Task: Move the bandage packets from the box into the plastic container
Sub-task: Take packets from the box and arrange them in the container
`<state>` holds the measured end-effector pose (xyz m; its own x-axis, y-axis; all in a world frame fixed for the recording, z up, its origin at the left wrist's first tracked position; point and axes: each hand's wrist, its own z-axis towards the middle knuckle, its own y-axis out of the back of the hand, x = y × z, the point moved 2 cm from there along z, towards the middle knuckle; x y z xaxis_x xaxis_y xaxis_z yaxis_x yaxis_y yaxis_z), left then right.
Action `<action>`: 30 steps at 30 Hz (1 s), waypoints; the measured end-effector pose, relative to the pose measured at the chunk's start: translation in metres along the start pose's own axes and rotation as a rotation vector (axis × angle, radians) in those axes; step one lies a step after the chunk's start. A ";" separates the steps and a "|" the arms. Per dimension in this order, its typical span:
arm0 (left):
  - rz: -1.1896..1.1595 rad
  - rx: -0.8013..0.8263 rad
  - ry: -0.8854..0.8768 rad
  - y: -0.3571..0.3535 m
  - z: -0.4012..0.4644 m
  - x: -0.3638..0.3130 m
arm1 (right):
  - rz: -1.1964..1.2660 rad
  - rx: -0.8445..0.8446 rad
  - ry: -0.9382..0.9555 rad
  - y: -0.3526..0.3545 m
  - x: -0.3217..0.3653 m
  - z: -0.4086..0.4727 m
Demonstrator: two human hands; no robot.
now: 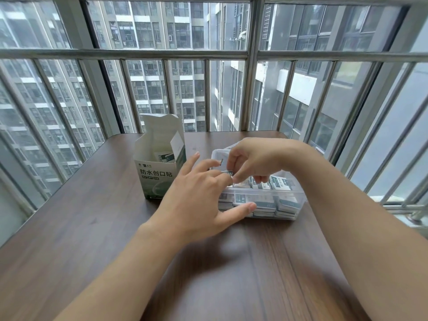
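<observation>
The right hand (251,159) has its grip curled down over the far side of the plastic container (291,205), fingertips pinching the top edge of a bandage packet (228,173) that stands at the container's 9 o'clock end. The left hand (199,195) has a spread grip — fingers straight and fanned, the thumb lying along the container's near wall, the index and middle fingertips touching the same packet from the 9 o'clock side. Whether the left fingers squeeze it or only steady it cannot be told.

The clear container sits on the brown wooden desk (92,228) at about 1 o'clock from the frame's centre, packed with stacked bandage packets (266,185) in white and dark green wrappers, some flat, some on edge. Just beside it at its 9 o'clock stands the box (159,177), upright, white and green with printed characters on the front — its top flaps are open, and a few more packets show inside near the rim.

Beyond the desk's far edge, at 12 o'clock, a metal window railing (251,66) crosses the view, with grey apartment towers (162,66) behind it
</observation>
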<state>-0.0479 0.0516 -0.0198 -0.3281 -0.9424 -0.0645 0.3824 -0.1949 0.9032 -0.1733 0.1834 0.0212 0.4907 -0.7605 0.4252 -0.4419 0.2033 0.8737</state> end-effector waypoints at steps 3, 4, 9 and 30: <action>0.003 0.002 0.007 -0.001 0.000 0.001 | 0.040 -0.005 -0.002 0.001 -0.001 -0.001; 0.005 -0.002 0.007 -0.002 0.000 0.002 | 0.043 -0.004 0.000 0.001 -0.001 -0.001; -0.008 -0.028 -0.002 -0.003 0.000 0.002 | 0.038 0.006 0.019 -0.001 -0.001 0.001; -0.498 -0.472 0.793 0.002 -0.021 0.081 | 0.109 -0.637 0.420 0.016 0.049 -0.019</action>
<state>-0.0550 -0.0306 -0.0317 0.0543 -0.6015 -0.7970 0.7136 -0.5349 0.4523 -0.1419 0.1614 0.0607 0.7690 -0.4439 0.4599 -0.0492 0.6762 0.7350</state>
